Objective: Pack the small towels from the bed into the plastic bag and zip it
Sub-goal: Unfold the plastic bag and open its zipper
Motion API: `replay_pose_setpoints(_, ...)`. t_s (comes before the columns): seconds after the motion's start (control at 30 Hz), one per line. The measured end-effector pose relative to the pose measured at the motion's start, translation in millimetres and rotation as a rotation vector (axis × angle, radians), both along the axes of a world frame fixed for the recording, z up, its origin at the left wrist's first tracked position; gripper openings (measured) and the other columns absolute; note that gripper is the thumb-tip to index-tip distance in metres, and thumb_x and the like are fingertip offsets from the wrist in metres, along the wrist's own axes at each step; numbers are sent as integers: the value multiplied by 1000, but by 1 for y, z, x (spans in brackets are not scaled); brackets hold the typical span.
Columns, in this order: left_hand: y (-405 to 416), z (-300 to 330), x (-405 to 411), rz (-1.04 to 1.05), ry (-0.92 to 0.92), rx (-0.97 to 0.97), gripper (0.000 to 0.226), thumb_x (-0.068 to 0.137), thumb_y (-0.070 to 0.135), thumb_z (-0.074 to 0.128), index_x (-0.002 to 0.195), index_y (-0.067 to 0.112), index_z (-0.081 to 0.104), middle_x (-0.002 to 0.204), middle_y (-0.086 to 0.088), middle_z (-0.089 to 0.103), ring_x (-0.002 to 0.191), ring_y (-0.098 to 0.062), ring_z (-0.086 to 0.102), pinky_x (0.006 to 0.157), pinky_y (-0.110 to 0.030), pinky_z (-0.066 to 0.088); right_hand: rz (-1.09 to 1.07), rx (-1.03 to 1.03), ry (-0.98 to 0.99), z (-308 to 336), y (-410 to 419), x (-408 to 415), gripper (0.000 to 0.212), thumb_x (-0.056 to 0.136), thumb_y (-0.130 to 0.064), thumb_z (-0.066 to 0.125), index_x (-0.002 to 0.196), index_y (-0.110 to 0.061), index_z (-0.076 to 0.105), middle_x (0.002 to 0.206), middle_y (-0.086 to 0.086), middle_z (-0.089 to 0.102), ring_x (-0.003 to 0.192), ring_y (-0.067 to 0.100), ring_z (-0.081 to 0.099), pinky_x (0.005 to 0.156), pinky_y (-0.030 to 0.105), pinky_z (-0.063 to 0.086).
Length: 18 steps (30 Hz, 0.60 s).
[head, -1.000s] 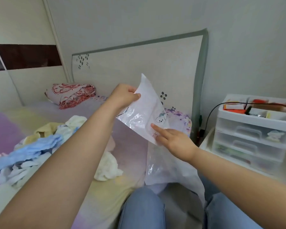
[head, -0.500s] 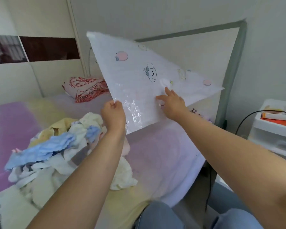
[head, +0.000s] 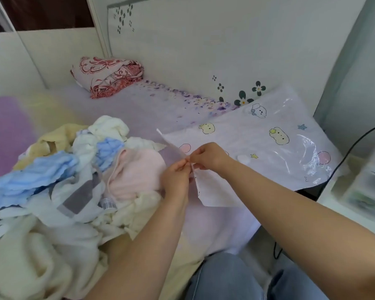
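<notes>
A white plastic bag (head: 258, 146) printed with cartoon animals lies flat on the bed's right side, its near edge lifted. My left hand (head: 175, 176) and my right hand (head: 208, 155) meet at that near edge, each pinching the plastic between thumb and fingers. Just left of my hands sits a loose pile of small towels (head: 74, 174): blue, pink, cream and white ones heaped together, touching the bag's edge.
The bed (head: 152, 109) has a lilac and yellow sheet. A folded red-patterned blanket (head: 108, 75) lies by the headboard (head: 204, 46). A white drawer unit (head: 364, 187) and a black cable (head: 353, 146) stand at the right. My knees in jeans (head: 225, 276) are at the bed's edge.
The bag came down from being held up in the air and now lies on the bed. Both hands moved together onto its near edge. The view tilted downward.
</notes>
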<state>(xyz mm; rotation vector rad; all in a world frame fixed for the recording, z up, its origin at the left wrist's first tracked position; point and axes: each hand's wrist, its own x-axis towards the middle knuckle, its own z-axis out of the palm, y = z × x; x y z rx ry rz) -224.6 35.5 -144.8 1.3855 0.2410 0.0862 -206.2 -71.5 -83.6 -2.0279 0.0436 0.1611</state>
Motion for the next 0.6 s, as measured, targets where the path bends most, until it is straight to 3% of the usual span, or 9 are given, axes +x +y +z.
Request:
replay_pose_setpoints(0.07,5,-5,2,27,45,14,22,89,11,63,109,7,70,94,-10,72,79,-21,66,70,-30,55,-19,56,68,-6,0,-2,8,83,-8,70,82,-1,68,74,9,67,67,18,67,81,36,56)
replay_pose_setpoints(0.17,10,-7,-2,3,98,1,24,87,15,69,110,8,68,97,-7,71,86,-19,67,67,-26,54,-48,81,129,-16,0,-6,11,84,-3,63,88,5,69,79,17,67,67,25,65,77,34,58)
replay_pose_setpoints(0.27,11,-11,-2,-41,108,67,38,84,17,72,119,6,64,109,-10,70,91,-17,66,62,-24,53,-91,-101,133,-33,3,-10,17,82,-6,56,69,0,65,65,15,58,60,25,56,67,35,56)
replay_pose_setpoints(0.33,11,-13,0,-47,122,117,47,83,18,73,126,5,58,116,-9,66,90,-19,65,61,-27,54,-135,-158,141,-42,3,-15,25,82,-7,55,57,-8,54,56,10,49,52,23,46,58,30,45)
replay_pose_setpoints(0.5,12,-15,2,-51,174,199,43,83,24,73,120,5,61,114,-12,67,95,-24,66,54,-28,51,-148,19,167,-60,3,-26,11,81,-4,58,72,-9,57,69,11,44,60,20,36,55,29,31)
replay_pose_setpoints(0.6,10,-13,0,-101,220,200,40,82,25,74,115,8,60,110,-12,67,94,-23,64,48,-25,47,-118,120,157,-64,0,-32,12,83,0,61,73,-8,62,65,8,47,53,16,36,48,23,28)
